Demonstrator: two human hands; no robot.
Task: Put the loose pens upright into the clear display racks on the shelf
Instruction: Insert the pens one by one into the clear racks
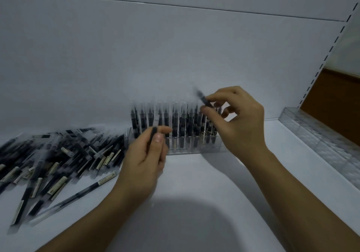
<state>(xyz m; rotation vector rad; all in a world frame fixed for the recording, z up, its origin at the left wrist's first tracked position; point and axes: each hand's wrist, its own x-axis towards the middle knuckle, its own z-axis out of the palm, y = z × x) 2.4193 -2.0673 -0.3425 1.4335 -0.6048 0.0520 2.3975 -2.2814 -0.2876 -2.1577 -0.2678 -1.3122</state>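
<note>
Over the shelf (194, 183), one pen (153, 134) is being pinched by the left hand (145, 160), a second pen (204, 100) by the right hand (239, 119).

Loose pens (48, 160), left: black barrels, clear caps, cream label strips. Racked pens (175, 123), left-hand pen (152, 137) and right-hand pen (204, 100) also black; rack (194, 151) colourless clear. Shelf (194, 183) and back panel (136, 57) plain white-grey; right: second clear rack (321, 140) with dotted hole grid, white upright (329, 53) with dark slot row, brown panel (335, 105).
</note>
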